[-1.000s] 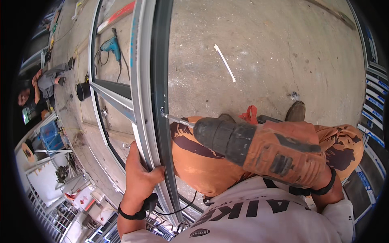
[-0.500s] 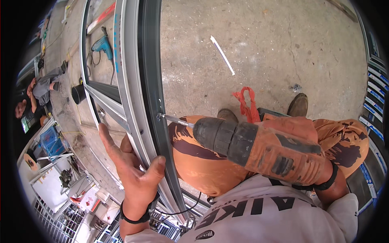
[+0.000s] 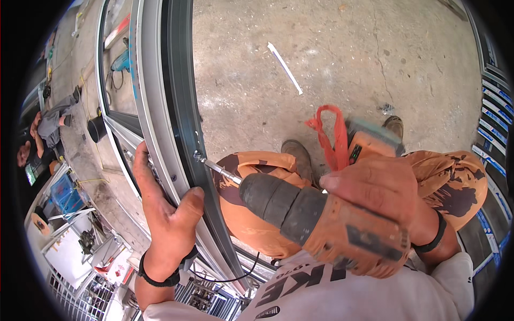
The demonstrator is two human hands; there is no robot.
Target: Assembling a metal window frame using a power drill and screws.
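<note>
A grey metal window or door frame [image 3: 182, 101] stands on my left side. My left hand [image 3: 170, 227] grips its edge, the thumb on the near face and the fingers reaching round the far side. In my right hand [image 3: 375, 187] is a worn orange and black cordless drill [image 3: 284, 206], its body lying across my lap. Its long silver bit [image 3: 226, 173] points left, and the tip meets a screw head [image 3: 199, 156] at the frame's dark face. A red cloth strip [image 3: 334, 139] hangs by the drill's battery [image 3: 369, 142].
A white strip [image 3: 285, 68] lies on the concrete floor [image 3: 332, 48]. Beyond the frame are a teal corded drill [image 3: 121, 61], a black bucket [image 3: 97, 128] and a seated person [image 3: 51, 123]. Frames with blue-and-white tape [image 3: 495, 131] line the right side. A black cable [image 3: 230, 280] runs by the frame.
The drill has tilted, its rear swinging toward me, so the back of my right hand and the battery now show more. The frame and my left hand appear farther left in view.
</note>
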